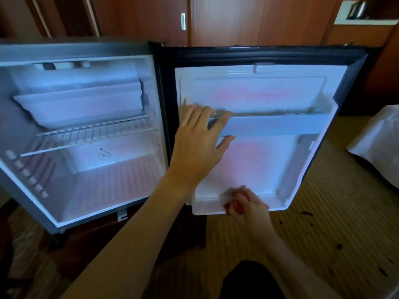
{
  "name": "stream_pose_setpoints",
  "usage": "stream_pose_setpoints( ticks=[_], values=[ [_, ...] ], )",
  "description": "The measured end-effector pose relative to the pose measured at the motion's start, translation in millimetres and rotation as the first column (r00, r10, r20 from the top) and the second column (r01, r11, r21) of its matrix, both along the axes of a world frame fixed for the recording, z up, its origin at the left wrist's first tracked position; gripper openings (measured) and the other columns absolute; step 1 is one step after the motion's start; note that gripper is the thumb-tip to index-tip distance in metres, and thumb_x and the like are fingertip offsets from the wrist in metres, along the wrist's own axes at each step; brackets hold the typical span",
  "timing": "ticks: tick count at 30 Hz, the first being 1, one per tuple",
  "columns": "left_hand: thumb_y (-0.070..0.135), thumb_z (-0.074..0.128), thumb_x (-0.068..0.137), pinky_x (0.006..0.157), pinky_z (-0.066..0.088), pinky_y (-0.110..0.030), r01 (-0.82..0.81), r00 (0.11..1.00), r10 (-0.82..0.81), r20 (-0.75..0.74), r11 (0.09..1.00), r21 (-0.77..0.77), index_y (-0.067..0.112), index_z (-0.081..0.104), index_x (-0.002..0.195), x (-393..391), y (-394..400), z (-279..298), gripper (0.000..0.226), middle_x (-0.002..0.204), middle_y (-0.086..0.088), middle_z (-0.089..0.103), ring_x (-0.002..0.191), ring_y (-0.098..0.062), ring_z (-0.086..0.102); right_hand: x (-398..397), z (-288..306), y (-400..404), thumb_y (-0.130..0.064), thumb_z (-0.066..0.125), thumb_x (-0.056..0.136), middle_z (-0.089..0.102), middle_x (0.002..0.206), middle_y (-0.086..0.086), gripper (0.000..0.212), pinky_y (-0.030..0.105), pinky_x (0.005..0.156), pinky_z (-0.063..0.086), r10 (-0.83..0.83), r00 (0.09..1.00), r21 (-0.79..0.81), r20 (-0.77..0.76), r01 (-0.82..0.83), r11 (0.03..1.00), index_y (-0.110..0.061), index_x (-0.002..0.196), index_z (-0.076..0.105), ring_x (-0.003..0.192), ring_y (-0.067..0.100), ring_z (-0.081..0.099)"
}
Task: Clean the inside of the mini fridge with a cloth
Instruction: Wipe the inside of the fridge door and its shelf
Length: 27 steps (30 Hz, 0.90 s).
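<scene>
Reddish-brown wooden wardrobe doors (226, 20) fill the wall behind, one bearing a pale vertical handle (183, 21); a recessed shelf (367, 20) sits at upper right; striped tan carpet (323, 212) covers the floor, flecked with dark specks (306, 213); white bedding (380, 147) shows at the right edge.
</scene>
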State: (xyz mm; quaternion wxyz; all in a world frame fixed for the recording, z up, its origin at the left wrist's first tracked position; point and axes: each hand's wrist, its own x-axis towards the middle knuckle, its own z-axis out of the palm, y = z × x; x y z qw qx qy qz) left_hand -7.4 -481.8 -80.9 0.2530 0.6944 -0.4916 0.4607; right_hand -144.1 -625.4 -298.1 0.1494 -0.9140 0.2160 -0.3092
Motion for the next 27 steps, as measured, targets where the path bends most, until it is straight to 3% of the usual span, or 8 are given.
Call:
stream_pose_setpoints(
  ticks=[3,7,13,19,23,27],
  values=[
    [0.043,0.066,0.094,0.104,0.038,-0.041,0.002,1.000,-0.002,0.011,1.000,-0.003,0.013,0.068,0.126,0.3,-2.3,-0.9,0.044,0.103,-0.010,0.062,0.105,-0.031,0.056,-18.7,5.0,-30.1,-0.027,0.085,0.072,0.062,0.100,-0.004,0.023,0.029,0.059,0.050,-0.174,0.985,0.017,0.013,0.174,0.985,-0.024,0.091,0.072,0.080,0.021,0.067],
    [0.043,0.065,0.095,0.103,0.038,-0.041,-0.001,1.000,0.001,0.021,1.000,-0.012,0.012,0.068,0.125,3.0,-3.4,-1.2,0.043,0.102,-0.010,0.062,0.102,-0.032,0.057,-3.2,-0.4,-18.6,-0.020,0.090,0.064,0.061,0.094,0.005,0.031,0.032,0.059,0.049,-0.256,0.965,-0.001,0.061,0.256,0.967,-0.017,0.088,0.070,0.072,0.028,0.064],
    [0.044,0.064,0.096,0.105,0.039,-0.043,-0.015,0.999,0.015,0.051,1.000,0.001,0.013,0.069,0.124,2.4,-2.4,-1.0,0.042,0.101,-0.012,0.063,0.101,-0.033,0.061,46.4,-8.2,49.7,-0.038,0.069,0.082,0.061,0.115,0.004,0.031,0.040,0.081,0.054,-0.050,0.998,0.038,0.027,0.049,0.998,-0.020,0.107,0.070,0.097,0.024,0.060],
    [0.044,0.065,0.096,0.104,0.039,-0.042,0.003,1.000,-0.003,0.020,1.000,0.029,0.012,0.068,0.126,-0.3,1.4,2.7,0.044,0.102,-0.012,0.063,0.102,-0.034,0.059,34.2,-1.1,37.9,-0.047,0.056,0.088,0.060,0.119,-0.002,0.032,0.036,0.079,0.055,0.100,0.994,-0.059,-0.041,-0.102,0.993,-0.027,0.111,0.065,0.099,0.021,0.062],
    [0.044,0.065,0.096,0.103,0.038,-0.041,0.001,1.000,-0.001,-0.005,0.999,0.036,0.012,0.067,0.127,-2.6,2.4,3.2,0.044,0.103,-0.012,0.062,0.103,-0.034,0.057,1.6,3.0,-2.1,-0.040,0.066,0.082,0.062,0.105,0.000,0.025,0.034,0.062,0.054,-0.082,0.997,-0.008,-0.007,0.082,0.997,-0.020,0.098,0.069,0.085,0.024,0.067],
    [0.043,0.067,0.095,0.103,0.038,-0.042,0.007,1.000,-0.007,-0.011,1.000,0.019,0.012,0.067,0.127,-4.8,2.5,4.2,0.044,0.100,-0.012,0.060,0.101,-0.032,0.056,-4.0,7.1,-7.6,-0.030,0.079,0.077,0.062,0.100,0.004,0.024,0.032,0.063,0.051,-0.185,0.981,0.016,-0.055,0.186,0.982,-0.018,0.096,0.071,0.084,0.027,0.066]
  ],
)
